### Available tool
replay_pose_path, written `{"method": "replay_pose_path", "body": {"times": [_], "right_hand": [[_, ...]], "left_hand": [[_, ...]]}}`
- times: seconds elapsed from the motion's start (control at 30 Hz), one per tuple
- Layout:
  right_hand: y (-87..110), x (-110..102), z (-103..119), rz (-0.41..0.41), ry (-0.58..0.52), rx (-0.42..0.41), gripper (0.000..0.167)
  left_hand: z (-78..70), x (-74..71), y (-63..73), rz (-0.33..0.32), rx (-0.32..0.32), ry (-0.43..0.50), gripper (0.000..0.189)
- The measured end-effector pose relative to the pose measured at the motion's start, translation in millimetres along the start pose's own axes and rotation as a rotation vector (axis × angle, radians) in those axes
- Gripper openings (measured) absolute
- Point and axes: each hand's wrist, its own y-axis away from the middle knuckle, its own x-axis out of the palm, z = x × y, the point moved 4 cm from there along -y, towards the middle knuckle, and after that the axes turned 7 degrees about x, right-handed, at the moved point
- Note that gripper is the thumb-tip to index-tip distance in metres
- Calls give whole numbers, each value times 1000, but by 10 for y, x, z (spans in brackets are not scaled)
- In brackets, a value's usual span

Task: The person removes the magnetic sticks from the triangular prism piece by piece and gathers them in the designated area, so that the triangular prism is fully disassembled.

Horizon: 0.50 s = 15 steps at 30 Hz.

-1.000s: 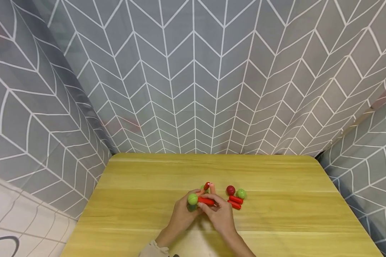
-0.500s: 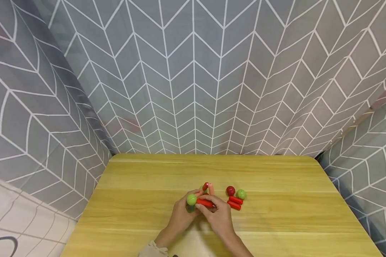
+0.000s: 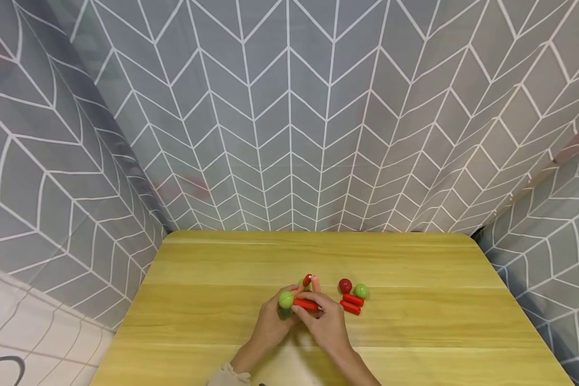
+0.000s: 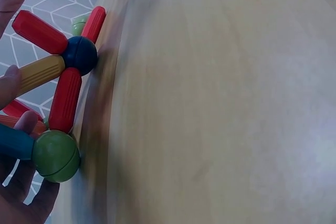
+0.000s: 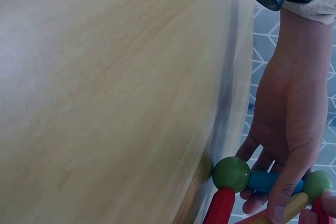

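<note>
Both hands hold a toy frame of coloured rods and balls above the table. My left hand (image 3: 269,326) curls its fingers round a blue rod (image 5: 262,181) with a green ball (image 5: 231,174) at one end and another green ball (image 5: 317,183) at the other. Its thumb lies on a yellow rod (image 4: 44,73). Between thumb and fingers, my right hand (image 3: 330,323) pinches a red rod (image 3: 305,304) at the green ball (image 3: 286,299) in the head view. A dark blue ball (image 4: 80,56) joins the yellow rod and several red rods in the left wrist view.
Right of the hands, loose on the wooden table (image 3: 415,343), lie a dark red ball (image 3: 344,286), a green ball (image 3: 361,291) and two red rods, one (image 3: 353,300) beside the other (image 3: 350,307). Grey patterned curtains (image 3: 289,134) stand behind and beside the table.
Both hands and the frame have shifted slightly left; the red rod remains pinched against the green ball. The loose pieces have stayed in place.
</note>
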Motion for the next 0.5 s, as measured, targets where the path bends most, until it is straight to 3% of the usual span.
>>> {"method": "replay_pose_path", "body": {"times": [0.33, 0.5], "right_hand": [[6, 15, 26, 2, 20, -38, 24], [7, 23, 35, 20, 34, -8, 26]], "left_hand": [[15, -4, 17, -1, 15, 6, 55], [11, -10, 26, 4, 20, 10, 56]]}}
